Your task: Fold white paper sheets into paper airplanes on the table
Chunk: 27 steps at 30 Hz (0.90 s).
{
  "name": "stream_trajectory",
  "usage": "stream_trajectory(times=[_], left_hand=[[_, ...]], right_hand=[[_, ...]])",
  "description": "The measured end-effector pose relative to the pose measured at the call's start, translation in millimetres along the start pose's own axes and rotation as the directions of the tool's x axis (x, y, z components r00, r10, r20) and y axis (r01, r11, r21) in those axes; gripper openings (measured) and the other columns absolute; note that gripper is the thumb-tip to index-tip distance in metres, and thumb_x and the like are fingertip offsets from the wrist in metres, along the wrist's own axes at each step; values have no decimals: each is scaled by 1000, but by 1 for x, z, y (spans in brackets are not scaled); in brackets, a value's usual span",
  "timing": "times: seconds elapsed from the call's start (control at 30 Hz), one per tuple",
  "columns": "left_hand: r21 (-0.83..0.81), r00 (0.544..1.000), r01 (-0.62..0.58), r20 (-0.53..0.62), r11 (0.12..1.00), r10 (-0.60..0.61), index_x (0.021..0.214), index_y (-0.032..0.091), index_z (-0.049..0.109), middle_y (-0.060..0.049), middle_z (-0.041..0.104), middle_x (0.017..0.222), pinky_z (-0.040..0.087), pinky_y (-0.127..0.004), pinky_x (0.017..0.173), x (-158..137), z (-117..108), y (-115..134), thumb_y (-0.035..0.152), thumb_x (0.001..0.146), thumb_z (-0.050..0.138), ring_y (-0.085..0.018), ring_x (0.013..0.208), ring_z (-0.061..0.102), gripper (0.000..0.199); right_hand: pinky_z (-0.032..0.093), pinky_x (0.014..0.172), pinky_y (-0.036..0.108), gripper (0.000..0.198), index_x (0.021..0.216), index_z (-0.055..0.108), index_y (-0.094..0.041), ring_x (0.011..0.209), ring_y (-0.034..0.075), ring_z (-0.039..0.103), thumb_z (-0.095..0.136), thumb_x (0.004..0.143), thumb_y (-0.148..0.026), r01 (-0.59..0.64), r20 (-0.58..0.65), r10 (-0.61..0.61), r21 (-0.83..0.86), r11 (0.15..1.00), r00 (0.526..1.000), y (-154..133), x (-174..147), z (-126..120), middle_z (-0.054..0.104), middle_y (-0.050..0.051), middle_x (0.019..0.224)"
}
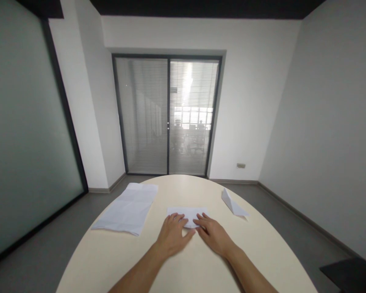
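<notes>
A folded sheet of white paper lies flat on the pale table, near its middle. My left hand rests on the paper's left part, fingers stretched out and the thumb reaching toward its near edge. On the right part lies my right hand, its fingers also extended and pressing down flat. Between the two hands a strip of the paper shows; the rest of its near edge is partly covered by the fingers. Neither hand grasps anything.
To the left on the table is a stack of white paper sheets. A folded paper piece with a pointed end sits near the right edge. Beyond the table's curved rim stands a glass door with blinds.
</notes>
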State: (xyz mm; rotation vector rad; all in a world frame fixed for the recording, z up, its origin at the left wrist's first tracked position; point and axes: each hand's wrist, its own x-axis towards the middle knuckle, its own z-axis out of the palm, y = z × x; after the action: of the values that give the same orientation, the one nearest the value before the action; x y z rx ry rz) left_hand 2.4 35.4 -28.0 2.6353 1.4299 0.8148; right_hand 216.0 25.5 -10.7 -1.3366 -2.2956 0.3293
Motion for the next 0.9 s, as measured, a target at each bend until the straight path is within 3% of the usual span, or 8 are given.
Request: stream_trajectory(times=[0.13, 0.3, 0.5, 0.77, 0.9], left_hand=[[-23, 1000, 6, -2, 1000, -6, 121, 22, 65, -8, 65, 126, 40, -44, 106, 0, -1, -1, 44, 88, 61, -28, 119, 54, 40], [-47, 998, 61, 24, 997, -60, 114, 21, 66, -6, 69, 117, 44, -35, 99, 3, 0, -5, 21, 89, 54, -23, 110, 59, 28], [-11, 987, 161, 29, 987, -161, 105, 21, 68, -6, 71, 106, 45, -31, 89, 7, 3, -12, 28, 96, 50, -22, 101, 64, 22], [-81, 978, 207, -8, 975, -209, 101, 24, 65, -2, 72, 97, 43, -26, 79, 8, 0, -16, 30, 100, 44, -19, 92, 65, 22], [-154, 971, 223, -47, 962, -233, 105, 23, 62, -3, 71, 101, 44, -25, 79, 8, -1, -19, 27, 100, 42, -18, 93, 65, 21]], right_hand=[[38, 112, 43, 41, 127, 65, -24, 134, 25, 49, 40, 98, -39, -43, -32, 43, -5, 999, 999, 3, -2, 1, 62, 7, 135], [43, 105, 38, 43, 122, 66, -21, 124, 25, 57, 37, 99, -43, -123, -98, 119, -36, 992, 988, 5, -4, 1, 67, 10, 128], [46, 87, 32, 40, 103, 67, -22, 101, 22, 65, 33, 100, -43, -208, -137, 200, -48, 977, 970, 6, -2, 1, 72, 8, 104], [44, 87, 31, 31, 110, 65, -23, 101, 22, 64, 44, 95, -39, -191, -161, 183, -31, 981, 970, 6, -3, -1, 72, 6, 108], [45, 81, 32, 30, 106, 64, -22, 94, 23, 66, 40, 96, -37, -244, -222, 241, 13, 970, 945, 8, -2, -2, 73, 7, 101]])
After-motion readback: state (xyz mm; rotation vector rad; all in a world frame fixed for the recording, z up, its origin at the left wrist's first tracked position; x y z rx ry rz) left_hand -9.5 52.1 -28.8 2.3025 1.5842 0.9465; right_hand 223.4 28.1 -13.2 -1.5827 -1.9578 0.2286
